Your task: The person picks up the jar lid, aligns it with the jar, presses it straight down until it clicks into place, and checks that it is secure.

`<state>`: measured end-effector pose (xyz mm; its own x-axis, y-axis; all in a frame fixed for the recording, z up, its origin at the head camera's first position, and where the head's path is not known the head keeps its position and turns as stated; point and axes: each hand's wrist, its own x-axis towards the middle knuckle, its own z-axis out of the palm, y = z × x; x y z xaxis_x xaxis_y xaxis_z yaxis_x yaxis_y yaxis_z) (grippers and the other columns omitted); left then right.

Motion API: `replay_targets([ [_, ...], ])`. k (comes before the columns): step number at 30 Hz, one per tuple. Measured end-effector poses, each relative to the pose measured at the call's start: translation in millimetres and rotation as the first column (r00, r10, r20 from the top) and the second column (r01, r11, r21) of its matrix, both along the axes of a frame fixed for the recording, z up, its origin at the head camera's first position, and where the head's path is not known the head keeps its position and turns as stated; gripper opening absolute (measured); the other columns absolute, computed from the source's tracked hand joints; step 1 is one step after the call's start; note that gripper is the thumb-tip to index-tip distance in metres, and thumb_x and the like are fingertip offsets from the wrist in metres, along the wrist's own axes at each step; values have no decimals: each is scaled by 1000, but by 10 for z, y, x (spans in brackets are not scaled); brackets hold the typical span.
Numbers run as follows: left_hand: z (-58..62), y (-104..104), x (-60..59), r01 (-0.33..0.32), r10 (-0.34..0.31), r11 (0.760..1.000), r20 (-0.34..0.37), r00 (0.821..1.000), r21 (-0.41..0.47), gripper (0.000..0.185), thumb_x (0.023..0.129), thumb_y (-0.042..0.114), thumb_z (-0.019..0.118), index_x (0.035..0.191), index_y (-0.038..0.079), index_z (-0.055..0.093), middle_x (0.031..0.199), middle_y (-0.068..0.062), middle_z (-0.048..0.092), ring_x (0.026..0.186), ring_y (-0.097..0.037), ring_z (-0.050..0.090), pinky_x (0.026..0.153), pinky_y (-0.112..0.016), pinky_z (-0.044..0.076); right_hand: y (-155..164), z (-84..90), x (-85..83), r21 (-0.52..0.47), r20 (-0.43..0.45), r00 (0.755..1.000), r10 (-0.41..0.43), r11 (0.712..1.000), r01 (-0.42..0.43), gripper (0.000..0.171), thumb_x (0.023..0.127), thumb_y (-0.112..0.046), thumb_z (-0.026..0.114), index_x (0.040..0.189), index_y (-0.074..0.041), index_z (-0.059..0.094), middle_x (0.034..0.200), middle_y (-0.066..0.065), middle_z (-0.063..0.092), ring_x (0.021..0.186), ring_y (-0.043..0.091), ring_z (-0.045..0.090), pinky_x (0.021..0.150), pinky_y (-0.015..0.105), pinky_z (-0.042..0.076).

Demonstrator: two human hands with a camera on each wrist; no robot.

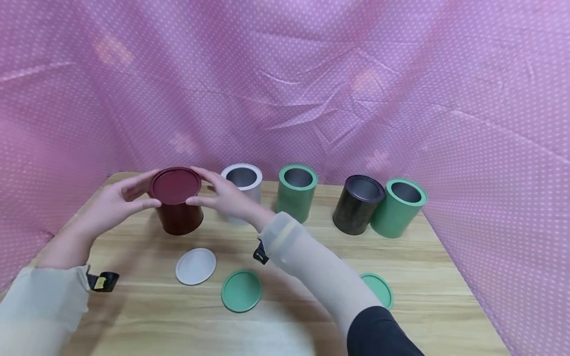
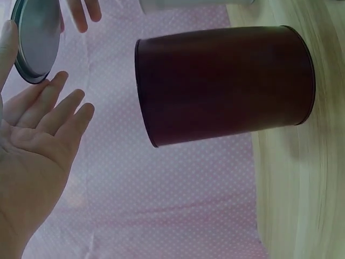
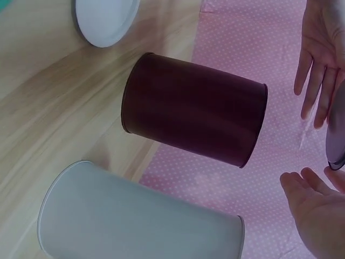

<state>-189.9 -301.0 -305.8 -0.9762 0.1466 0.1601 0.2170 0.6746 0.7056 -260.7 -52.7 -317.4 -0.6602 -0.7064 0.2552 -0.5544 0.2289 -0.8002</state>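
A dark red round lid (image 1: 175, 185) is held level by its edge between both hands. My left hand (image 1: 109, 202) grips the left side of the rim with thumb and fingers. On the opposite side, my right hand (image 1: 227, 195) holds the rim between thumb and fingertips. Below stands a dark red can (image 1: 180, 220), upright on the table. Both wrist views show a gap between the raised lid (image 2: 40, 38) and the can (image 2: 226, 83). The can's opening is hidden in every view.
A white can (image 1: 254, 190), two green cans (image 1: 296, 200) (image 1: 394, 217) and a dark brown can (image 1: 356, 210) stand uncovered along the back. A white lid (image 1: 196, 267) and two green lids (image 1: 240, 291) (image 1: 380, 289) lie nearer; my right sleeve partly covers one. Pink dotted cloth (image 1: 285, 99) surrounds the table.
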Motion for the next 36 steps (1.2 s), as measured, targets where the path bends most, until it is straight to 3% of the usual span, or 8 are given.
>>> replay_targets([
  [5, -62, -114, -66, 11, -11, 998, 7, 1000, 58, 68, 92, 26, 67, 151, 16, 35, 151, -7, 39, 112, 24, 39, 84, 2, 39, -116, -31, -89, -10, 46, 999, -4, 1000, 4, 68, 89, -24, 71, 149, -17, 37, 151, -1, 41, 140, 8, 36, 112, 22, 35],
  [12, -157, -217, -52, -30, 32, 990, -16, 999, 135, 63, 92, 23, 67, 149, 20, 40, 138, 27, 47, 108, 27, 42, 83, 2, 40, -252, -84, -91, -2, 48, 999, -20, 1000, 20, 68, 90, -27, 69, 149, -19, 37, 152, -2, 40, 140, 6, 34, 111, 19, 33],
  [18, -130, -239, -67, -75, 75, 989, 10, 997, 130, 62, 92, 28, 67, 148, 23, 41, 131, 31, 50, 103, 29, 43, 82, 2, 39, -295, -43, -126, 48, 40, 998, -49, 998, 47, 67, 91, -30, 68, 149, -19, 38, 151, -2, 41, 139, 5, 35, 112, 19, 32],
  [24, -88, -326, -121, -72, 66, 993, 70, 995, 90, 63, 93, 33, 64, 150, 26, 37, 141, 25, 45, 107, 28, 41, 82, 1, 39, -364, -22, -212, 92, 49, 997, -67, 994, 62, 66, 91, -33, 67, 149, -22, 37, 151, -3, 40, 140, 11, 36, 111, 23, 34],
  [30, -181, -413, -201, -34, 20, 988, 90, 996, 154, 63, 96, 28, 62, 152, 22, 34, 120, 38, 51, 104, 27, 45, 81, -1, 39, -446, -77, -262, 156, 59, 994, -88, 985, 78, 68, 92, -40, 64, 151, -24, 34, 152, -1, 39, 139, 15, 39, 111, 31, 37],
  [32, -211, -426, -235, -40, 24, 989, 114, 993, 142, 63, 96, 30, 61, 152, 24, 32, 128, 34, 49, 114, 19, 45, 89, -6, 41, -460, -93, -290, 172, 47, 995, -91, 982, 82, 69, 92, -40, 64, 151, -22, 34, 151, 0, 40, 139, 14, 39, 111, 30, 37],
  [34, -208, -435, -279, -47, 29, 990, 137, 990, 129, 64, 96, 33, 60, 153, 26, 30, 144, 21, 42, 132, 1, 42, 106, -23, 40, -469, -91, -326, 170, 31, 995, -94, 982, 88, 68, 92, -39, 65, 150, -19, 35, 151, 0, 41, 139, 12, 39, 112, 29, 36],
  [36, -174, -446, -329, -57, 39, 993, 159, 986, 106, 65, 96, 36, 59, 153, 29, 28, 155, 6, 33, 142, -21, 35, 113, -44, 34, -482, -73, -366, 158, 18, 995, -95, 983, 91, 67, 92, -38, 66, 149, -18, 37, 150, 0, 42, 138, 11, 39, 112, 26, 35],
])
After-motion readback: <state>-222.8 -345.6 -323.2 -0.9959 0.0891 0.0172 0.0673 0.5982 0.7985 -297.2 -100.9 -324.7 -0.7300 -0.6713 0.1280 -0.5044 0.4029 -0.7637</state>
